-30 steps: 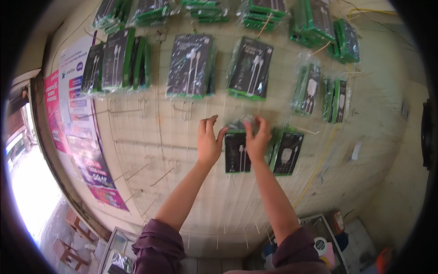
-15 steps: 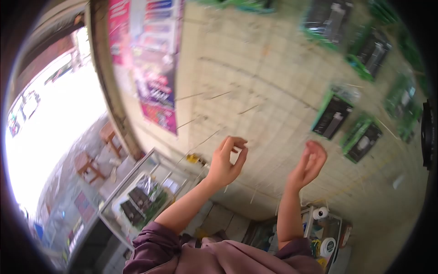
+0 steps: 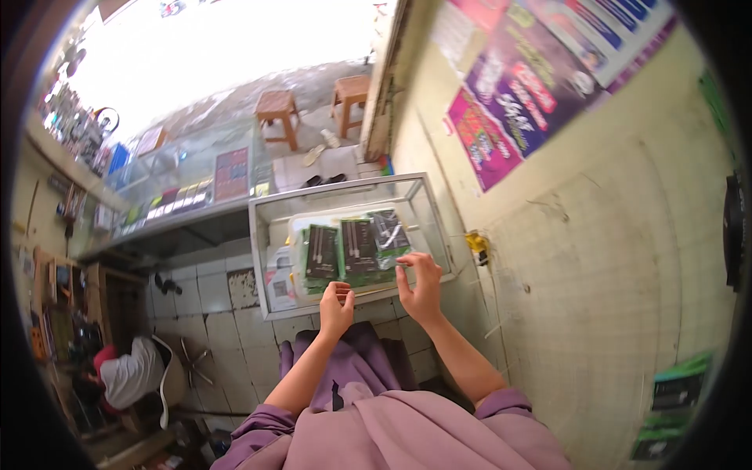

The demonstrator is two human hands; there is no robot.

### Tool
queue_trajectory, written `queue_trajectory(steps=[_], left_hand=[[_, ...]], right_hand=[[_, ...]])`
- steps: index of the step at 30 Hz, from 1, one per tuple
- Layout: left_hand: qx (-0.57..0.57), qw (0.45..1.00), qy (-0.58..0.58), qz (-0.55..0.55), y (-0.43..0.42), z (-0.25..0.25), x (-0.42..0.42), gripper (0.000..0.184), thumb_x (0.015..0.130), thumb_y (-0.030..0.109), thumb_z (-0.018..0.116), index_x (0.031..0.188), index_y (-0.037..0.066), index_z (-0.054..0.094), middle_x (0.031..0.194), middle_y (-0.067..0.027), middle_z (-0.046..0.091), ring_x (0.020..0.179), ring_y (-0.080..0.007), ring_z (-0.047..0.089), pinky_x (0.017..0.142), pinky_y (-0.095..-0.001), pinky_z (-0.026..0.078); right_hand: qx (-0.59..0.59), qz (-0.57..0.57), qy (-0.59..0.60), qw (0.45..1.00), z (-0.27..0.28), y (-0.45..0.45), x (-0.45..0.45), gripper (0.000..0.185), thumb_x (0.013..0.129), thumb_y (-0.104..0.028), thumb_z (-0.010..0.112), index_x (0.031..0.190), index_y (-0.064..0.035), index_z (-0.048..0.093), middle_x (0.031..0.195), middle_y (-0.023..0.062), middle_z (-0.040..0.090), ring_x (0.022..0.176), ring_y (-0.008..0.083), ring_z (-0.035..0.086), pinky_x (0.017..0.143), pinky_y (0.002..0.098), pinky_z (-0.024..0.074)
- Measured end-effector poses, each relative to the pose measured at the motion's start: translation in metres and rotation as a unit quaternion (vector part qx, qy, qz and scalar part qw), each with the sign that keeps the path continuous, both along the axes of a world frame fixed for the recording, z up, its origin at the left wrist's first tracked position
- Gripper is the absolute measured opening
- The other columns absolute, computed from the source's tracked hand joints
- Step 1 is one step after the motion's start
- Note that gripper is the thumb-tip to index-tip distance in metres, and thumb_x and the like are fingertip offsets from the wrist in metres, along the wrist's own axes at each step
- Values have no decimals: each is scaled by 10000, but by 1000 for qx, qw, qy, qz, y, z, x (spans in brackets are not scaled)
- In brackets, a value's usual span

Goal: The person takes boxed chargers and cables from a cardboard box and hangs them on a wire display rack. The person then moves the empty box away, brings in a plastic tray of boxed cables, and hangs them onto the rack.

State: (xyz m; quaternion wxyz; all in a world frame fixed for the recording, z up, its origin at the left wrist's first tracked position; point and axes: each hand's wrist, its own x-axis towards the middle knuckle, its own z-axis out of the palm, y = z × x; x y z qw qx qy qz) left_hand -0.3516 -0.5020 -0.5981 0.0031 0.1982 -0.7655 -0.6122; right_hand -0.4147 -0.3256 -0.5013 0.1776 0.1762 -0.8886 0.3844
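Near the front edge of the glass display case (image 3: pixel 356 307), my left hand (image 3: pixel 335 313) hangs with its fingers loosely bent and nothing visible in them. To its right, my right hand (image 3: pixel 423 290) is open, thumb and forefinger apart, with its fingertips close to the packets; I cannot tell if they touch. Several dark packets with green edges lie on a white tray (image 3: pixel 296 227): a left packet (image 3: pixel 321 251) and a middle packet (image 3: pixel 359 244), both with cable pictures, and a shiny plastic-wrapped right packet (image 3: pixel 389 231).
A wall with a poster (image 3: pixel 513 98) rises on the right, with more green packets (image 3: pixel 677 392) hanging low on it. Two wooden stools (image 3: pixel 276 106) stand beyond the case. A long glass counter (image 3: pixel 188 176) extends left. A person (image 3: pixel 133 374) sits at lower left.
My view has swung left and down from the wall to the display case. Both hands have gone from in front of the wall to beside the packets.
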Motion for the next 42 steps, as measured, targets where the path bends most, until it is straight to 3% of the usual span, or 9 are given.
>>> queue_trajectory(steps=[8, 13, 21, 27, 32, 36, 37, 39, 42], left_hand=[[127, 945, -125, 275, -14, -162, -15, 403, 885, 191, 700, 1159, -27, 501, 1077, -161, 646, 974, -239, 645, 871, -341, 513], [242, 900, -176, 317, -20, -151, -32, 509, 918, 232, 686, 1261, -33, 421, 1165, -153, 607, 993, -201, 624, 798, -332, 534], [269, 870, -200, 362, -30, -147, -36, 557, 890, 222, 733, 1279, 44, 376, 1185, -118, 558, 1059, -199, 591, 809, -382, 536], [326, 838, -112, 423, -36, -108, -22, 656, 836, 222, 801, 1280, 78, 341, 1162, -108, 507, 997, -204, 573, 803, -378, 519], [238, 875, 41, 419, -53, -33, -27, 680, 810, 203, 827, 1265, 97, 332, 1171, -126, 414, 960, -191, 548, 793, -303, 495], [236, 910, 169, 295, -48, 41, -52, 700, 775, 142, 848, 1292, 71, 381, 1208, -111, 420, 937, -162, 567, 725, -281, 484], [219, 939, 159, 214, -42, 50, -59, 611, 769, 125, 845, 1231, 62, 449, 1200, -102, 450, 946, -145, 561, 743, -294, 480], [245, 948, 166, 117, -9, 107, -66, 416, 760, 80, 830, 1096, 37, 589, 1148, -75, 546, 1023, -136, 557, 870, -304, 460], [262, 902, 342, -21, 58, 167, -71, 519, 762, 62, 822, 1196, 14, 542, 1143, -70, 575, 1098, -161, 553, 972, -295, 422]], right_hand=[[181, 202, -36, 962, -125, -97, -100, 257, 819, -187, 701, 1061, -128, 638, 1044, 72, 588, 1078, 257, 548, 966, 430, 368], [423, 213, -137, 870, -178, -155, -147, 724, 930, -444, 574, 1482, -41, 335, 1437, 156, 490, 1415, 287, 361, 1179, 618, 22], [392, 248, -227, 856, -187, -182, -166, 954, 810, -560, 692, 1489, -15, 303, 1308, 206, 546, 1326, 330, 443, 1187, 591, 46], [106, 256, -317, 907, -161, -182, -165, 622, 667, -244, 891, 1196, -52, 626, 1248, 196, 559, 1144, 321, 576, 987, 397, 466], [-226, 240, -406, 852, -87, -131, -144, 559, 764, -146, 831, 1240, -7, 572, 1154, 128, 654, 1111, 221, 594, 966, 318, 454], [-527, 193, -413, 717, -36, -56, -107, 418, 890, -81, 708, 1268, -11, 544, 1190, 117, 638, 1118, 203, 594, 971, 340, 461], [-611, 177, -416, 650, -25, -36, -96, 384, 919, -76, 672, 1276, -19, 539, 1194, 111, 636, 1118, 203, 596, 966, 353, 467], [-657, 161, -356, 644, 0, 2, -64, 373, 940, -128, 648, 1280, -20, 540, 1224, 106, 628, 1137, 224, 589, 979, 374, 461], [-728, 166, -255, 614, 51, 51, -9, 376, 968, -197, 612, 1297, -30, 537, 1269, 102, 615, 1158, 242, 582, 985, 391, 458]])
